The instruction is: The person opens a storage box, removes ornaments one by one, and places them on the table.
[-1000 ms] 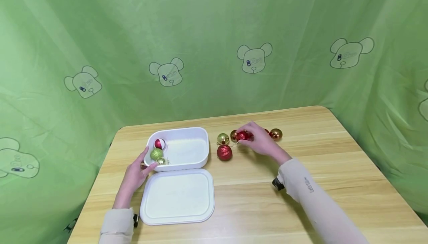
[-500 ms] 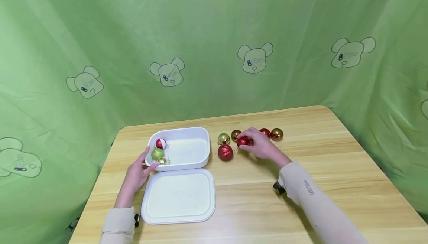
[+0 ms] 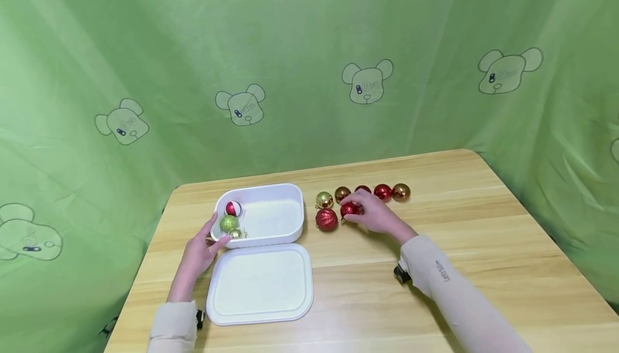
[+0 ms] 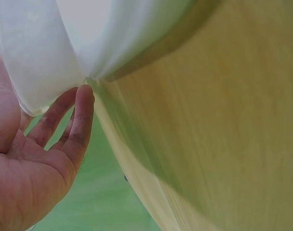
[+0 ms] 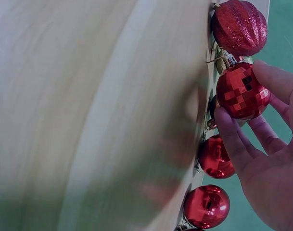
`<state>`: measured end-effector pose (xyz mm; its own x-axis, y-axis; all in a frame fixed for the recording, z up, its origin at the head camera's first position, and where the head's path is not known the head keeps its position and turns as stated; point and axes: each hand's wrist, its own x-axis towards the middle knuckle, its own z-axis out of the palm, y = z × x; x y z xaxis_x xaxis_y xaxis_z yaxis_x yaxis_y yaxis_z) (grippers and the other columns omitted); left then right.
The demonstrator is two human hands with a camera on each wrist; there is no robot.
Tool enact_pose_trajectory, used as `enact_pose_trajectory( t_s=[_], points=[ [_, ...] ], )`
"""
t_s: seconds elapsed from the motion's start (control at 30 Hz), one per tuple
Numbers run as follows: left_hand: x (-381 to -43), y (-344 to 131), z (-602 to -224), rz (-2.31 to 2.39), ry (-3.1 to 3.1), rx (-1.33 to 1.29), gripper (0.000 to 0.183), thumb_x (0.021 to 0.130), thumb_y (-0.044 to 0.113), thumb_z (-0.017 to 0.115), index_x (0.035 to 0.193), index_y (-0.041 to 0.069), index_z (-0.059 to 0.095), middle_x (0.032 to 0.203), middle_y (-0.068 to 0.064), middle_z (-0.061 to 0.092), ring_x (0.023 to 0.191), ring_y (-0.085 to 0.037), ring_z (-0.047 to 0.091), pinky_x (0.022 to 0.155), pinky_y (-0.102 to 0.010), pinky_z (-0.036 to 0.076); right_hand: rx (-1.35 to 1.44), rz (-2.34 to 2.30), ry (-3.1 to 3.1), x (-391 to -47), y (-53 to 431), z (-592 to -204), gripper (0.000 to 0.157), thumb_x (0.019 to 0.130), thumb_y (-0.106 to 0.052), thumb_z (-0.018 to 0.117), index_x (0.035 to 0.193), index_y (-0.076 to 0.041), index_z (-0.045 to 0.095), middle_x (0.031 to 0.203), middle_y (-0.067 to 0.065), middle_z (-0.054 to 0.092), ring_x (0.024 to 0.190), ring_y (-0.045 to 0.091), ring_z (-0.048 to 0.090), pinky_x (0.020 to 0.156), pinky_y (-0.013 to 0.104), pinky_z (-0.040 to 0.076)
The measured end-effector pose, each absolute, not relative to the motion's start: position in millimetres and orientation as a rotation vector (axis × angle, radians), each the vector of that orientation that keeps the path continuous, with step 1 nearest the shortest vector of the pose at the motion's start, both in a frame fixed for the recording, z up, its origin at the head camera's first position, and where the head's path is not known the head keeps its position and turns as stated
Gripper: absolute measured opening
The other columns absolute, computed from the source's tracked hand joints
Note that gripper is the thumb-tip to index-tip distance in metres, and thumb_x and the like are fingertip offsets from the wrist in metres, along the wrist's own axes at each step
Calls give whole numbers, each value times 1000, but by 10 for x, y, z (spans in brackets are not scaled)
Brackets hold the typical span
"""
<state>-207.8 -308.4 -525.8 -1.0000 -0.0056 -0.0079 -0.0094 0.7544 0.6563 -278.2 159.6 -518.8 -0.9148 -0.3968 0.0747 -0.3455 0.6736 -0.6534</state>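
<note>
My right hand [image 3: 376, 214] pinches a red faceted Christmas bauble [image 5: 242, 91] between thumb and fingers, its silver cap and loop showing in the right wrist view. Just left of it lies a red glittery ridged bauble [image 3: 326, 220]. At the left, my left hand [image 3: 197, 253] grips the near left corner of a white box [image 3: 271, 242], thumb at the front rim and fingers along the outer side wall. Inside the box sit a red-and-white bauble [image 3: 233, 208], a green glitter bauble [image 3: 229, 223] and a small gold one [image 3: 235, 233].
Behind my right hand runs a row of baubles: a light gold one [image 3: 324, 200], a brown-gold one [image 3: 343, 194], a partly hidden red one [image 3: 362, 188], a shiny red one [image 3: 382, 192] and another brown-gold one [image 3: 401, 192]. A white lid [image 3: 261, 284] lies before the box.
My right hand has drawn the faceted red bauble slightly toward me, next to the ridged one, uncovering more of the row behind. My left hand has stayed at the box corner.
</note>
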Motion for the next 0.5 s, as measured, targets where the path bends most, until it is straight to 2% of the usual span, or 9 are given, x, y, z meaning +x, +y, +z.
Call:
enact_pose_trajectory(
  t_s=[0.3, 0.5],
  points=[
    [-2065, -3072, -5239, 1110, 2938, -24, 82, 100, 36, 69, 166, 15, 24, 135, -32, 62, 113, -38, 68, 83, -36, 64, -612, -1049, 2815, -2779, 1577, -5235, 45, 91, -20, 80, 134, -14, 67, 122, 11, 62, 104, 26, 61, 96, 53, 56],
    [-2066, -3076, -5233, 1106, 2942, -18, 81, 101, 36, 68, 166, 14, 24, 135, -33, 62, 113, -39, 68, 84, -39, 64, -605, -1053, 2815, -2776, 1580, -5265, 46, 91, -20, 80, 134, -13, 67, 132, 18, 61, 113, 33, 62, 100, 58, 54]
  ],
)
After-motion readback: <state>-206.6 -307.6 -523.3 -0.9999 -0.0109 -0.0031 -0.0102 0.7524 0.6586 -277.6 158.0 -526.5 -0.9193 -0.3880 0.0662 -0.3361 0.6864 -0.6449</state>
